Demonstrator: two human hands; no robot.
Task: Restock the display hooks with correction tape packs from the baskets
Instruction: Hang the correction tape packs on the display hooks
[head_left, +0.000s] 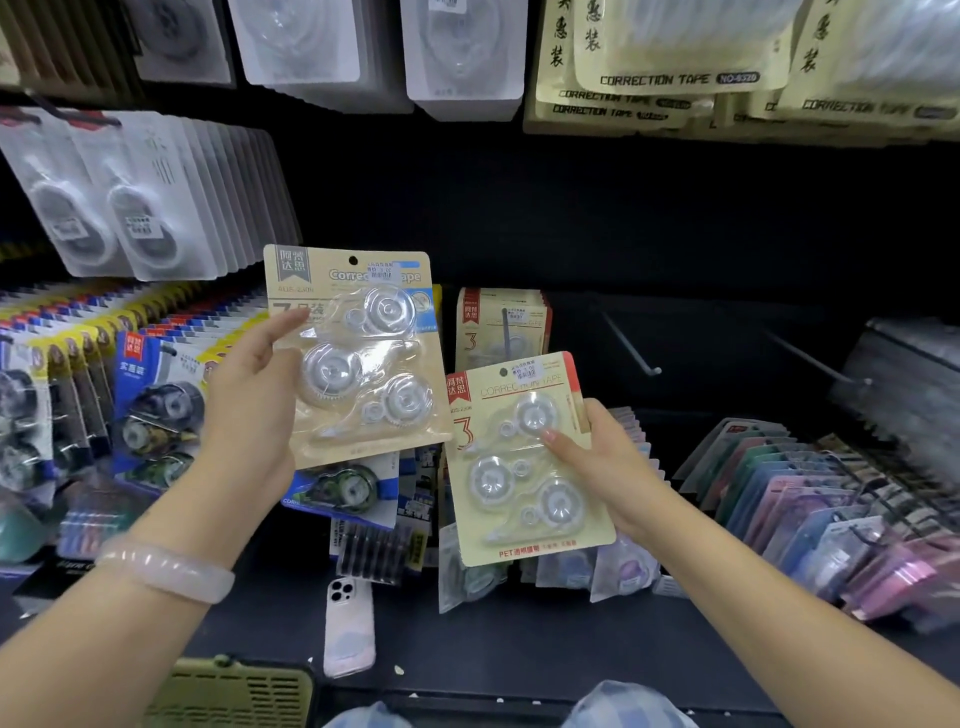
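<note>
From the head camera, the left hand (249, 410) pinches the left edge of a tan blue-trimmed pack (358, 353) holding three clear tape dispensers. Just right and lower, the right hand (605, 467) grips a cream red-trimmed pack (519, 457), thumb across its blister. Beyond both packs juts a bare hook (631, 348) from the dark panel; below the hands lie a phone (349, 626) and a green basket (234, 693).

Pack (358, 353) in left hand (249, 410): tan card, blue corner band, grey logo tab, clear blister.
Pack (524, 457) in right hand (602, 467): cream card, red edge and red "3", clear blister.
Bracelet (166, 569) on left wrist: pale pink, translucent.
Phone (349, 626) below hands: white.
Basket (234, 693) under left arm: olive green, slotted.
Shelf (571, 644): black.
</note>
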